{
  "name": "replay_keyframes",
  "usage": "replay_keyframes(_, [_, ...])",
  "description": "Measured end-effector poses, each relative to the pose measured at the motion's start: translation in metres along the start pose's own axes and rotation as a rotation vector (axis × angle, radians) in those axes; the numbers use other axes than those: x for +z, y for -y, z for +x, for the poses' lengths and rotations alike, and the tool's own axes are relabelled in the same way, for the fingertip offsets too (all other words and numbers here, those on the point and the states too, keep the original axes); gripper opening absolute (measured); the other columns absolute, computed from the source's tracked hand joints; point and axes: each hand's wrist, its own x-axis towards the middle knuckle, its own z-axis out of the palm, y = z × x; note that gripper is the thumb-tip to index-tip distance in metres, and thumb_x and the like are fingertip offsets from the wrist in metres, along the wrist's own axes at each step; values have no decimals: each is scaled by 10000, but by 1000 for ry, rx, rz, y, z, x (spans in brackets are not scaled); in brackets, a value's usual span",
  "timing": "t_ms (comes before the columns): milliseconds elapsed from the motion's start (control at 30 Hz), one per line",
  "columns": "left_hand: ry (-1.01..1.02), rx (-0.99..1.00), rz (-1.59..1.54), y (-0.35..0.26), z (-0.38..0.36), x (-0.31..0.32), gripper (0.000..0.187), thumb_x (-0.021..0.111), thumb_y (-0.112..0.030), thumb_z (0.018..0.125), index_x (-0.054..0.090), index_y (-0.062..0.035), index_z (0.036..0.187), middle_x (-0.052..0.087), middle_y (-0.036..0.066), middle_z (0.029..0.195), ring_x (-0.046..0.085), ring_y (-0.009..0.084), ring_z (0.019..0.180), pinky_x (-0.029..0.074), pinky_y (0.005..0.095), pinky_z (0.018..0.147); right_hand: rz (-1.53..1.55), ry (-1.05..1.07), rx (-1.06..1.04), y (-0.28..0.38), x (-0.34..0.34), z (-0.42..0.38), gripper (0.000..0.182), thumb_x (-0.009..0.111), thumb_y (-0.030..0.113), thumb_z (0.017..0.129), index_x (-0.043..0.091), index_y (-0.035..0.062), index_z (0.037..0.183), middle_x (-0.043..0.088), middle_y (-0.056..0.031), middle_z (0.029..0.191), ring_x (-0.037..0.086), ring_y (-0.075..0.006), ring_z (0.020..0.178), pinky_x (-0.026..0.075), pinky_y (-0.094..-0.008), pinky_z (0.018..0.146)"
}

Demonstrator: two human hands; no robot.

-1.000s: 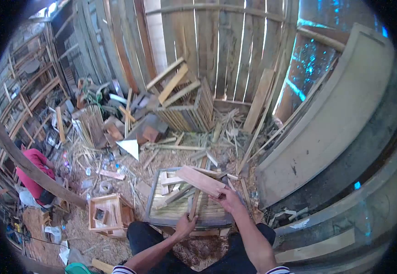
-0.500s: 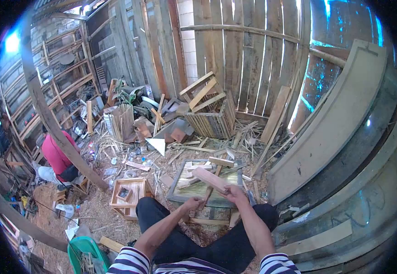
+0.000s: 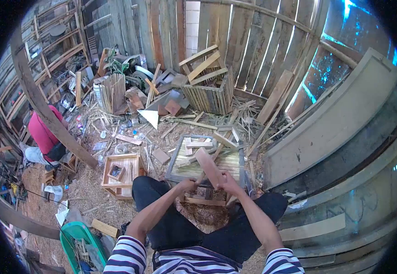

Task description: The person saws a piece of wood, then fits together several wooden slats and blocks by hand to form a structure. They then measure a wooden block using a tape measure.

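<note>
My right hand [image 3: 228, 182] grips the near end of a short, flat wooden board [image 3: 209, 166], which is tilted with its far end up and to the left. Left of it, my left hand [image 3: 188, 185] is closed. A thin brown stick shows beside its fingers, but what they hold is too small to make out. Both hands are above the near edge of a low slatted worktable [image 3: 173, 172] with a grey frame. Several loose wood pieces [image 3: 198, 144] lie on its far part, beyond the board.
A wooden box frame [image 3: 108, 171] stands at my left knee, with a green plastic chair [image 3: 66, 242] behind it. Large panels [image 3: 326, 132] lean along the right. Scrap wood and a slatted crate [image 3: 210, 98] are piled ahead. A person in a red shirt [image 3: 45, 132] sits at far left.
The board has turned more upright, its far end swinging away from me. Both hands appear slightly higher and further left in the picture, while the camera view has tilted down.
</note>
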Motion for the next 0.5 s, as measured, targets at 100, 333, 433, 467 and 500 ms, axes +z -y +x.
replay_keyframes(100, [-34, 76, 19, 23, 12, -25, 366, 621, -335, 880, 590, -30, 1080, 610, 58, 852, 599, 186, 730, 522, 333, 587, -294, -137, -223, -2, 12, 4, 641, 748, 123, 720, 410, 60, 1262, 556, -158, 1169, 569, -282, 1060, 480, -415, 868])
replay_keyframes(333, [-356, 242, 608, 3, 8, -50, 444, 597, -357, 875, 584, 2, 1135, 625, 82, 921, 581, 187, 806, 468, 316, 722, -537, -114, -343, 34, 28, 3, 542, 667, 148, 736, 467, 29, 1225, 613, -265, 988, 582, -430, 943, 468, -465, 810])
replay_keyframes(433, [-171, 98, 109, -13, -1, -58, 352, 608, -209, 814, 610, 22, 1078, 586, 26, 788, 535, 132, 691, 442, 273, 648, -538, -126, -439, 37, 34, 6, 525, 634, 138, 742, 465, 22, 1225, 614, -274, 931, 589, -445, 876, 480, -483, 755])
replay_keyframes(467, [-169, 83, 110, -20, -6, -58, 352, 608, -209, 814, 610, 22, 1078, 586, 26, 788, 535, 132, 691, 442, 273, 648, -508, -98, -455, 45, 34, 5, 521, 625, 137, 740, 467, 22, 1224, 610, -277, 904, 588, -449, 854, 483, -486, 738])
replay_keyframes(500, [-101, 108, 157, -29, -12, -58, 346, 607, -185, 802, 610, 23, 1079, 581, 27, 792, 536, 128, 694, 443, 274, 645, -477, -73, -474, 53, 33, 4, 518, 617, 136, 739, 468, 23, 1222, 607, -279, 876, 587, -454, 831, 486, -490, 720])
